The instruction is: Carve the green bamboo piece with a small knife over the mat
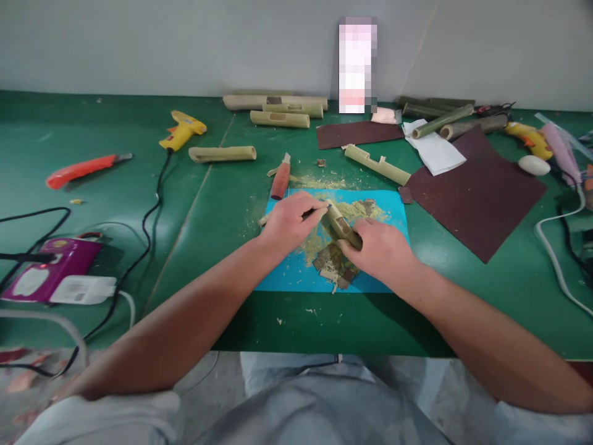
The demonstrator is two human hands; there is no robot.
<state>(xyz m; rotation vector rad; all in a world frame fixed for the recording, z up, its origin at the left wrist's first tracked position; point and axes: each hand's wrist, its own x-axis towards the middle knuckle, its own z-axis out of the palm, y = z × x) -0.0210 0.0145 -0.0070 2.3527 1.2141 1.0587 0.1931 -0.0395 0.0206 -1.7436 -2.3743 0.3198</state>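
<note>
My right hand (pixel 382 247) is wrapped round the lower end of a short bamboo tube (pixel 341 222) with a rectangular opening cut in its side. At the tube's upper end my left hand (pixel 296 217) is closed in a pinch. A small dark bit shows at its fingertips, too small to name. Beneath both hands lies a blue sheet (pixel 393 213) strewn with pale bamboo dust. A heap of brown scraps and chips (pixel 337 267) rests on it, below the tube. Just past the left hand is a red-handled knife (pixel 280 178).
Cut bamboo tubes (pixel 280 119) lie along the back, and another notched one (pixel 377 165) beyond the sheet. Brown sheets (pixel 482 198) are on the right. To the left are a yellow glue gun (pixel 183 131), a red utility knife (pixel 83 171) and a purple power strip (pixel 55 269) with cords.
</note>
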